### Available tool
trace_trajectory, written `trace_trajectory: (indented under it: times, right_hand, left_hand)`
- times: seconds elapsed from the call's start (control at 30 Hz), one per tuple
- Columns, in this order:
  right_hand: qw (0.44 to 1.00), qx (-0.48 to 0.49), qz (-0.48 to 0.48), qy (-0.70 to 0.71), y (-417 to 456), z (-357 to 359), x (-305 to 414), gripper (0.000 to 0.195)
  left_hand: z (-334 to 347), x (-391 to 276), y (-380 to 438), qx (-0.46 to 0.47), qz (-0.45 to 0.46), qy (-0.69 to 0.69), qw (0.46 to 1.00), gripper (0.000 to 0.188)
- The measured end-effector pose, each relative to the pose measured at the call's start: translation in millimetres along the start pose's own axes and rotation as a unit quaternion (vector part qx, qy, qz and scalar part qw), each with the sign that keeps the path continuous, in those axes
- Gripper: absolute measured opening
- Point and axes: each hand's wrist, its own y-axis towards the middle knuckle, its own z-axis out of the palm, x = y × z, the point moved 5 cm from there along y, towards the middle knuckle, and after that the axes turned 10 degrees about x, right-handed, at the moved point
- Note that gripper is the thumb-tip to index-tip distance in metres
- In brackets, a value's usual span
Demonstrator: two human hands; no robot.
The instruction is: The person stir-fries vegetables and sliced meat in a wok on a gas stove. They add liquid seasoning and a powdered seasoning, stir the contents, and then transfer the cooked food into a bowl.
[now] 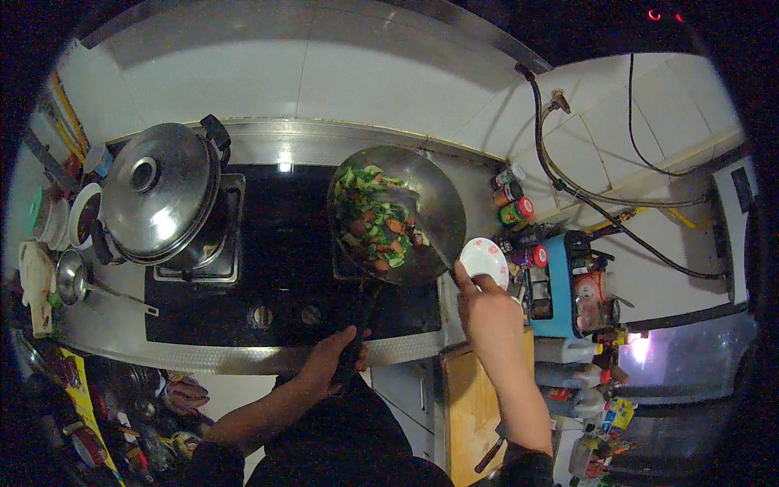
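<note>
My left hand (335, 359) is closed around the dark handle of a wok (447, 201), which sits tilted over the right burner of a black gas stove (286, 231). Chopped green vegetables and reddish-brown sliced pieces (380, 225) lie in the wok's left half. With my right hand (490, 304) I grip the handle of a cooking spatula (435, 240); its blade reaches into the food and is partly hidden. A white plate with pink marks (484, 262) is just beyond my right hand, partly covered by it.
On the left burner stands a lidded steel pot (161, 195). A ladle (73, 277) lies left of the stove. Spice jars (516, 210) and a blue rack (557, 286) line the right side. A wooden board (468, 408) and a knife handle (489, 456) are at the lower right.
</note>
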Motion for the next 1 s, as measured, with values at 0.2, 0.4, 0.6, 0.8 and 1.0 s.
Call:
trace_trajectory:
  times: [0.2,0.4,0.6,0.8,1.0]
  right_hand:
    - [0.997,-0.022,-0.071,-0.024,12.9,26.1,0.3,0.045]
    - [0.993,-0.105,-0.041,0.02,24.2,7.2,-11.4,0.045]
    - [0.992,-0.078,-0.093,-0.014,39.3,19.9,-26.0,0.046]
    - [0.997,-0.059,-0.052,0.025,15.5,5.1,-32.3,0.035]
    - [0.995,0.08,0.032,0.044,24.4,63.7,-8.4,0.052]
  left_hand:
    - [6.3,-5.8,-4.7,-0.018,0.0,0.001,1.0,0.037]
    - [2.8,-1.5,-1.1,0.005,0.009,-0.042,0.999,0.036]
    - [8.0,-5.2,-3.1,-0.002,0.003,-0.014,1.0,0.036]
    - [-1.0,-0.3,0.3,-0.002,0.006,-0.02,1.0,0.035]
    - [4.0,0.5,1.7,-0.02,-0.004,-0.004,1.0,0.036]
